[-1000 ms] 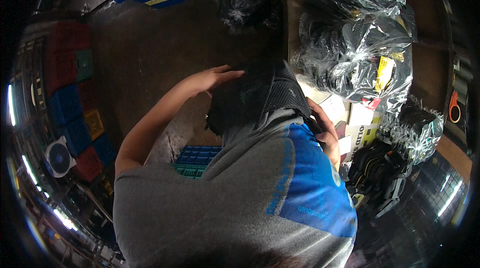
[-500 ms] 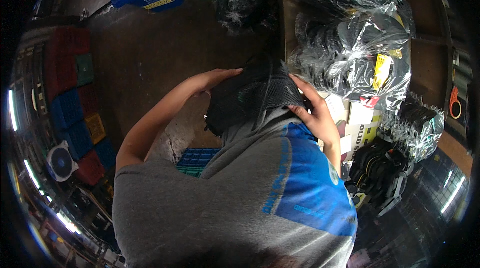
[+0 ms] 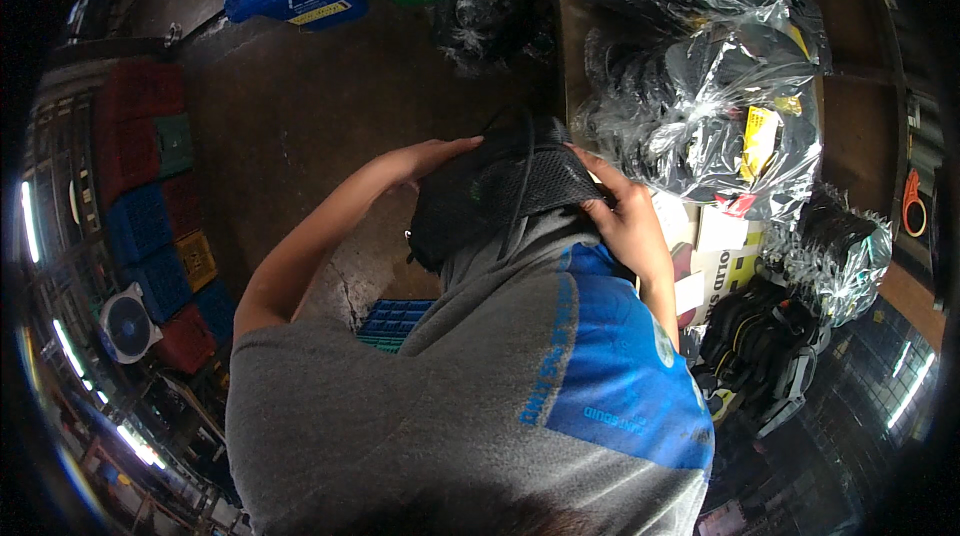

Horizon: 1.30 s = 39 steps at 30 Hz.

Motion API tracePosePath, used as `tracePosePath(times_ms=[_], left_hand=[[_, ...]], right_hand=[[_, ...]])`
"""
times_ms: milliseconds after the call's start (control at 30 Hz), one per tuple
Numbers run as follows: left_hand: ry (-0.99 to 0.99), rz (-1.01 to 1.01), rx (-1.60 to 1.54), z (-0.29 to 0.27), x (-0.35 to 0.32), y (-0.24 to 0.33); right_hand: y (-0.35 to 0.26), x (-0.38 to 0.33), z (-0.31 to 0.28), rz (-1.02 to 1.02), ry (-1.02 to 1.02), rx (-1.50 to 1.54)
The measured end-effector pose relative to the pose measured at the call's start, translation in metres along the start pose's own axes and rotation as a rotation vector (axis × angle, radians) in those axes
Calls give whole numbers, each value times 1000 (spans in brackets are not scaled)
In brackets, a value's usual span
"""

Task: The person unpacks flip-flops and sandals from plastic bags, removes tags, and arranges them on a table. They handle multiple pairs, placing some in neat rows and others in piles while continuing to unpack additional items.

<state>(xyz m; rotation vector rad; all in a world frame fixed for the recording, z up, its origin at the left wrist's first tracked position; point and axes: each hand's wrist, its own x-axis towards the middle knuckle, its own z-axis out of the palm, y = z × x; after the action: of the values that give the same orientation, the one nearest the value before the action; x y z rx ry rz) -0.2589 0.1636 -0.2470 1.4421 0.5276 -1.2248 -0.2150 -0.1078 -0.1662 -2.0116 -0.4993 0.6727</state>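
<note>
Because the left hand (image 3: 435, 154) lies flat and spread on its left edge and the right hand (image 3: 625, 221) curls round its right edge, the black mesh-covered padded bundle (image 3: 495, 191), held against the chest, looks light, soft, best gripped at both sides.

Left hand (image 3: 432, 154) fingertips and right hand (image 3: 628, 226) palm hidden behind the black mesh item (image 3: 495, 194).

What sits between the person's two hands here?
In the head view, a black mesh piece spans between the left hand and right hand; both touch it.
</note>
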Motion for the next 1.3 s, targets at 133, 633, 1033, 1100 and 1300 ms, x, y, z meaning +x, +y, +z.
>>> tracePosePath(times_ms=[133,633,1033,1100,1300], left_hand=[[73,10,75,3,-3,1],[114,89,111,15,-28,29],[107,78,212,10,-15,20],[129,116,206,9,-15,18],[166,179,186,8,-13,10]], right_hand=[[12,-2,-1,-3,24,64],[27,-6,-4,14,61,156],[35,-7,-4,23,65,159],[37,-7,-4,35,76,152],[42,-9,-5,50,44,204]])
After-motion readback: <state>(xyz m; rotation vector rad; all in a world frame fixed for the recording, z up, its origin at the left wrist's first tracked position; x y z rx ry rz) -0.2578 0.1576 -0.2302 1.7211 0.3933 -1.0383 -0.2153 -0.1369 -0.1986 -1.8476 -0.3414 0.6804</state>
